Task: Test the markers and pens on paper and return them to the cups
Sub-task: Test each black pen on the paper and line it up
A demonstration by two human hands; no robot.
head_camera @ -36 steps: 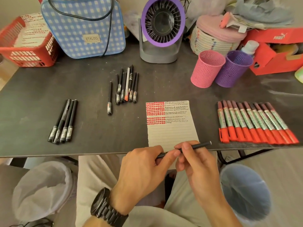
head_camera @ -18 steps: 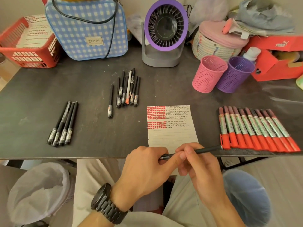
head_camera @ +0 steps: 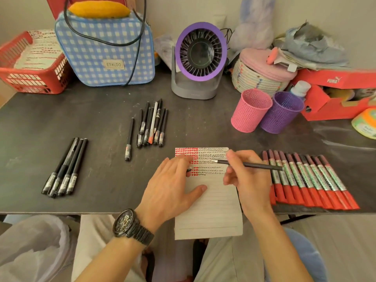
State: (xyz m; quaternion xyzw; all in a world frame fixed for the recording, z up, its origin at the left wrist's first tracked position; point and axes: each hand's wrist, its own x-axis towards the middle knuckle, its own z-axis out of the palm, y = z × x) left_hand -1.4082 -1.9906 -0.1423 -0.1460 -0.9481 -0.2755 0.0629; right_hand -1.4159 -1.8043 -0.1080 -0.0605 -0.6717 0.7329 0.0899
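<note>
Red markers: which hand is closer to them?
Right. The right hand, holding a black pen, is just beside the row of red markers, the pen's back end over them. The left hand lies flat on the paper, farther to the left.

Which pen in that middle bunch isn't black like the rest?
The white pen with an orange end; the other pens around it are black.

The paper (head_camera: pixel 209 212) lies on the counter (head_camera: pixel 203 127), pens (head_camera: pixel 65 169) to its left, markers (head_camera: pixel 309 180) to its right, cups (head_camera: pixel 251 113) behind the markers.
</note>
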